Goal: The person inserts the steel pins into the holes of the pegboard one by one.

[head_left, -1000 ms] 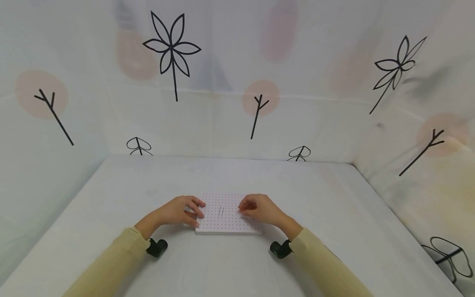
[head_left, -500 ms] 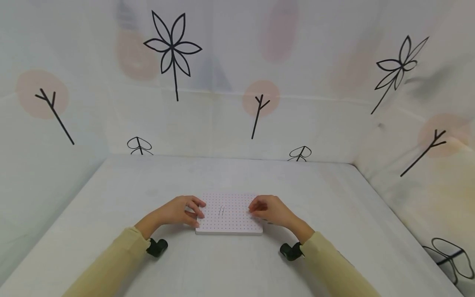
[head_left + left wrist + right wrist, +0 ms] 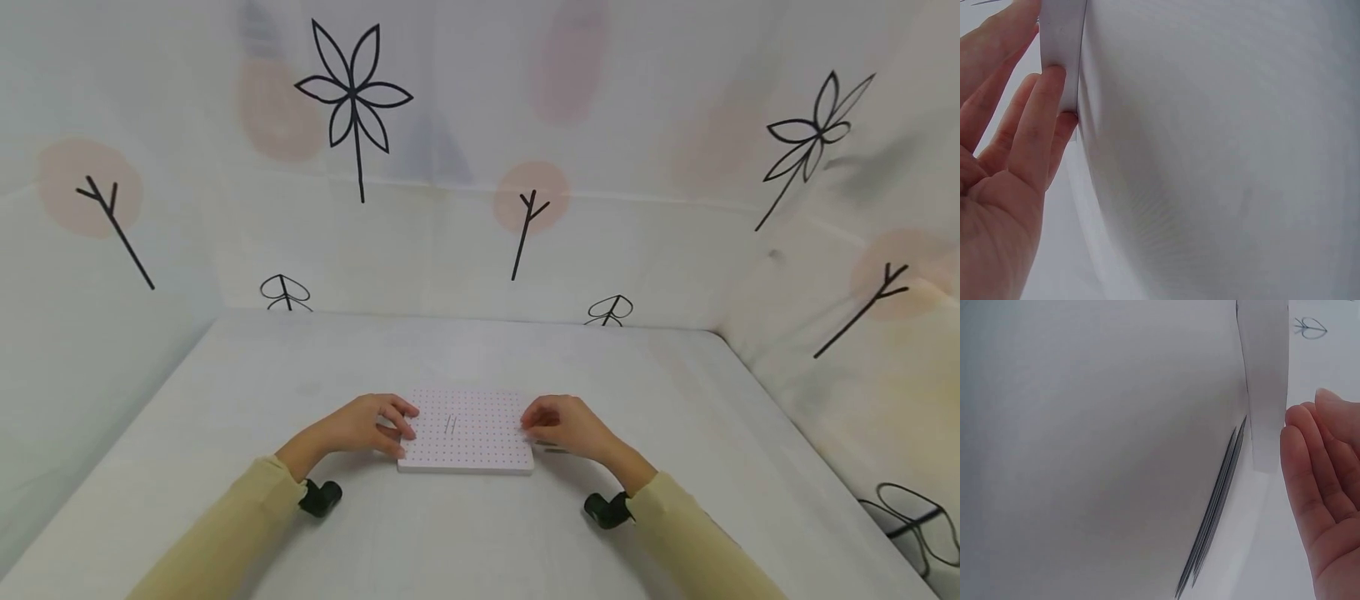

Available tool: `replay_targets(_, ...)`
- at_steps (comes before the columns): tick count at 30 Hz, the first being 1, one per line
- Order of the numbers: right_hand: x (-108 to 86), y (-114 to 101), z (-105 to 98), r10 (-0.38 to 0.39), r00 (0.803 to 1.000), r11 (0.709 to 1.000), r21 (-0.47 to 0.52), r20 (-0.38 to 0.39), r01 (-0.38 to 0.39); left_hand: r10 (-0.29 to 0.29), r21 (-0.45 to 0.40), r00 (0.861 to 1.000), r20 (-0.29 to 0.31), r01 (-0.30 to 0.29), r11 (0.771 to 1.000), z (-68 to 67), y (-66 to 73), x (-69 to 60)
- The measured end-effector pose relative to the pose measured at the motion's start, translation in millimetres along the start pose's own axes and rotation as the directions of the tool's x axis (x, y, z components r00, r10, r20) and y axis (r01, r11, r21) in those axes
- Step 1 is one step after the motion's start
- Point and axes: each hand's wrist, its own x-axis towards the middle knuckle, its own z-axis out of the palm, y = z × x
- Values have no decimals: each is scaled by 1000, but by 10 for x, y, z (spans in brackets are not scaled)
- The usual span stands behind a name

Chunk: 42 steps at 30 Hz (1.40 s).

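Observation:
A white board (image 3: pixel 480 450) with rows of small dots lies on the table. Two thin dark lines (image 3: pixel 450 425) show left of its middle; whether they stand up or lie flat I cannot tell. My left hand (image 3: pixel 363 427) rests at the board's left side, its fingers (image 3: pixel 1038 125) touching the side wall (image 3: pixel 1060 37). My right hand (image 3: pixel 573 427) is at the right edge with loosely bent fingers and nothing visible in them. In the right wrist view the thumb stands apart from the fingers. Slim grey pointed sticks (image 3: pixel 1216 506) lie beside the board, partly below my right hand (image 3: pixel 573 427).
A white cloth covers the table (image 3: pixel 465 533). Behind it hangs a pale cloth wall (image 3: pixel 435 250) with drawn plants, and another patterned wall (image 3: pixel 795 292) rises along the right side. A dark wrist device (image 3: pixel 322 498) sits below each forearm.
My right hand has moved right, from over the board to its right edge, and the grey sticks have come into sight below it. My left hand has kept its place on the board.

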Motion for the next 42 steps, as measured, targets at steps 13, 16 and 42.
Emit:
replay_targets(13,-107,158,-98,10,1000,999,-40,27,-9,-4,-29,1000,3,4,1000,-3,-3,11)
replay_targets(16,-123,183,-125,8,999,999,-48,42,-6,2,-38,1000,8,-2,999,-4,-6,9)
replay_targets(42,-7,295,-214,87,974,992,-112,211,-64,2,-34,1000,5,-2,999,-7,17,-6)
